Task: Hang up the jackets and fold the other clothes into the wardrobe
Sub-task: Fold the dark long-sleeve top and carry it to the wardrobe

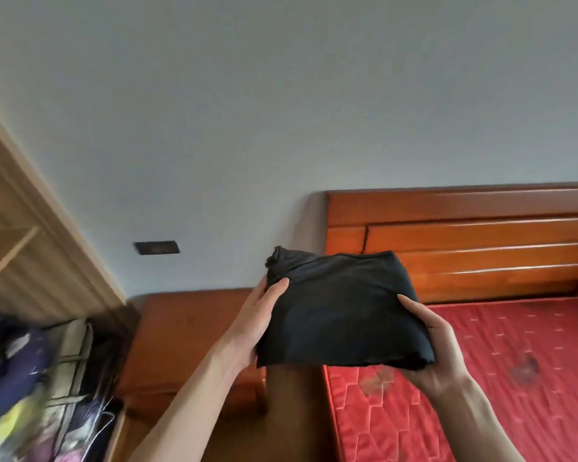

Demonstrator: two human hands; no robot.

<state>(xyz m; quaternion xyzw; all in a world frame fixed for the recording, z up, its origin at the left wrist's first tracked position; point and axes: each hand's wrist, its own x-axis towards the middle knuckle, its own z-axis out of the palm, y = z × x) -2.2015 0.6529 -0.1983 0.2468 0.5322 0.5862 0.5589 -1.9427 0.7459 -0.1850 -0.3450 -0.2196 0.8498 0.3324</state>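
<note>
Open air above and ahead of you, up to the bare wall (281, 111). Right: the headboard (464, 235) blocks the far side; the red mattress (498, 378) is bare, free to pass over. Left: wardrobe (17, 235) shelves open, but a blurred clothes pile (24, 368) crowds the near-left. Nightstand (187, 345) below, top clear.

1. The bed (481, 378) fills the lower right: a bare red quilted mattress (514, 411) with a dark stain and a paler worn patch on its cover.
2. A reddish wooden headboard (464, 238) stands at the mattress's far end, against the wall.
3. A reddish wooden nightstand (187, 345) sits just beside the bed, on its left, its top bare.
4. At far left, a light wooden wardrobe (20, 261) shows a shelf board (10, 251); below lies a blurred heap of mixed clothes (17, 378), dark blue and yellow among them.
</note>
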